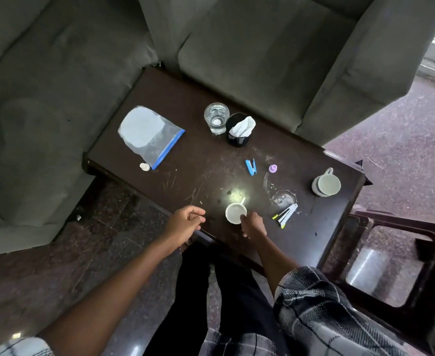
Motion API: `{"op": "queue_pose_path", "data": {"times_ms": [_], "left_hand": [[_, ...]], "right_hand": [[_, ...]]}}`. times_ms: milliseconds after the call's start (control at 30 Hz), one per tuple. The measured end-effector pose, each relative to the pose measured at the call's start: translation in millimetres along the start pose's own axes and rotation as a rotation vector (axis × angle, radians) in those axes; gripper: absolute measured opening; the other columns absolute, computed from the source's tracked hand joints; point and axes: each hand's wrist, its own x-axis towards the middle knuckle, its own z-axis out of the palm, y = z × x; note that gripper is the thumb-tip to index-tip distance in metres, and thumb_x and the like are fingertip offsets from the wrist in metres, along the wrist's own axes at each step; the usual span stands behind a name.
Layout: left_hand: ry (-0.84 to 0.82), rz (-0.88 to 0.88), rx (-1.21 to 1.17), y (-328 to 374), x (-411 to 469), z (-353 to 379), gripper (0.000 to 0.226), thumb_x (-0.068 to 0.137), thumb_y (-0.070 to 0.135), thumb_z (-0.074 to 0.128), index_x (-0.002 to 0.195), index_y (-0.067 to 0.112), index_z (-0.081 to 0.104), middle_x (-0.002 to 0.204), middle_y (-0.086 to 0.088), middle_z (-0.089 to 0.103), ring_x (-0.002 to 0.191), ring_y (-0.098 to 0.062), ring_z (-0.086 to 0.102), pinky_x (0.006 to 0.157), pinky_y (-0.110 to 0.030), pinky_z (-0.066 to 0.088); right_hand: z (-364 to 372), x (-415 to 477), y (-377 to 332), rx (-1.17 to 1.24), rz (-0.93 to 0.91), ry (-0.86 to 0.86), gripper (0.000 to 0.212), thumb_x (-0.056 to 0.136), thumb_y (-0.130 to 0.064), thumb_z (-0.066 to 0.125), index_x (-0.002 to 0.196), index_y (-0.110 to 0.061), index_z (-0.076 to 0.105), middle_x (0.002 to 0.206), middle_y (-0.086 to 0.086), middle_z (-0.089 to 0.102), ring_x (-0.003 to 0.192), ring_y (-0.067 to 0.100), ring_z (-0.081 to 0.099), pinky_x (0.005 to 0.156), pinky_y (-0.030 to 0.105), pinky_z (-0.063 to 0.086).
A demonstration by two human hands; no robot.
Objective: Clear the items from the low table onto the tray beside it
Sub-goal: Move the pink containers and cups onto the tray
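Note:
On the dark low table, near its front edge, stands a small white cup with a thin handle. My right hand pinches the cup's near rim. My left hand hovers over the table's front edge to the left of the cup, fingers loosely curled and holding nothing. Further back lie a blue-edged zip bag, a glass of water, a black cup with a tissue, a blue clip and a purple cap. A second white cup stands at the right end. The dark tray sits lower, to the right.
A white and yellow clip lies right of my right hand, and a small white cap lies by the bag's corner. Grey sofas close in the table at the back and left. My dark trouser legs stand against the front edge.

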Motion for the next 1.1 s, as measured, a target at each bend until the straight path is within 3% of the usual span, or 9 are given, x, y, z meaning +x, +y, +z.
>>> {"op": "queue_pose_path", "data": {"times_ms": [100, 267, 500, 633, 733, 800, 867, 967, 1100], "left_hand": [[-0.011, 0.011, 0.035, 1, 5, -2, 0.023, 0.092, -0.001, 0.045, 0.111, -0.002, 0.059, 0.095, -0.011, 0.062, 0.069, -0.003, 0.054, 0.047, -0.001, 0.041], [-0.060, 0.027, 0.143, 2, 8, -11, 0.026, 0.089, 0.002, 0.051, 0.113, 0.006, 0.058, 0.096, -0.004, 0.066, 0.078, -0.012, 0.062, 0.060, -0.006, 0.044], [-0.175, 0.338, 0.373, 26, 8, -5, 0.106, 0.068, 0.022, 0.080, 0.148, 0.031, 0.012, 0.152, 0.004, 0.026, 0.137, -0.015, 0.031, 0.112, -0.038, 0.031], [-0.120, 0.492, 0.296, 51, 9, 10, 0.106, 0.061, 0.024, 0.085, 0.147, 0.026, 0.023, 0.147, 0.012, 0.038, 0.132, -0.008, 0.040, 0.107, -0.032, 0.037], [-0.030, 0.559, 0.326, 62, 10, 14, 0.100, 0.060, 0.028, 0.085, 0.144, 0.029, 0.031, 0.142, 0.015, 0.046, 0.127, -0.006, 0.047, 0.101, -0.027, 0.042], [0.016, 0.554, 0.315, 68, 12, 15, 0.098, 0.060, 0.028, 0.085, 0.143, 0.029, 0.034, 0.140, 0.014, 0.048, 0.126, -0.007, 0.048, 0.099, -0.024, 0.042], [0.026, 0.550, 0.287, 76, 14, 20, 0.097, 0.059, 0.028, 0.086, 0.142, 0.029, 0.036, 0.138, 0.014, 0.051, 0.125, -0.008, 0.050, 0.098, -0.025, 0.042], [0.010, 0.536, 0.270, 89, 18, 29, 0.097, 0.058, 0.031, 0.085, 0.141, 0.033, 0.036, 0.131, 0.014, 0.057, 0.120, -0.009, 0.054, 0.098, -0.031, 0.046], [-0.013, 0.536, 0.277, 104, 26, 40, 0.096, 0.058, 0.035, 0.084, 0.140, 0.039, 0.034, 0.127, 0.018, 0.058, 0.117, -0.009, 0.056, 0.097, -0.035, 0.048]], "right_hand": [[-7, -9, -8, -0.089, 0.017, 0.035, 0.037, 0.089, -0.019, 0.040, 0.120, -0.005, 0.054, 0.119, 0.016, 0.061, 0.110, 0.033, 0.059, 0.090, 0.035, 0.045], [-27, -17, -20, -0.189, -0.089, -0.009, 0.030, 0.081, -0.025, 0.046, 0.099, -0.007, 0.061, 0.102, 0.015, 0.069, 0.093, 0.032, 0.066, 0.077, 0.032, 0.046], [-83, -86, -57, -0.295, -0.411, 0.084, 0.024, 0.084, -0.024, 0.048, 0.064, -0.011, 0.045, 0.071, 0.008, 0.056, 0.069, 0.029, 0.053, 0.057, 0.029, 0.034], [-101, -113, -67, -0.227, -0.511, 0.089, 0.035, 0.080, -0.022, 0.050, 0.052, -0.016, 0.030, 0.053, 0.000, 0.041, 0.057, 0.024, 0.044, 0.049, 0.029, 0.028], [-115, -118, -66, 0.007, -0.516, -0.033, 0.036, 0.086, -0.023, 0.050, 0.053, -0.014, 0.040, 0.049, 0.001, 0.053, 0.045, 0.019, 0.052, 0.052, 0.029, 0.042], [-131, -106, -58, 0.165, -0.479, -0.068, 0.037, 0.091, -0.029, 0.053, 0.062, -0.005, 0.054, 0.052, 0.004, 0.061, 0.042, 0.014, 0.056, 0.050, 0.027, 0.047], [-152, -75, -42, 0.183, -0.418, 0.141, 0.034, 0.088, -0.026, 0.057, 0.071, 0.003, 0.060, 0.060, 0.010, 0.064, 0.050, 0.016, 0.060, 0.052, 0.029, 0.045], [-182, -16, -5, -0.101, -0.273, 0.487, 0.019, 0.084, -0.017, 0.057, 0.094, -0.002, 0.061, 0.107, 0.021, 0.058, 0.096, 0.034, 0.057, 0.071, 0.039, 0.047], [-204, 30, 29, -0.328, -0.091, 0.450, 0.050, 0.082, -0.019, 0.062, 0.129, -0.023, 0.046, 0.140, 0.015, 0.030, 0.121, 0.040, 0.035, 0.090, 0.044, 0.044]]}}
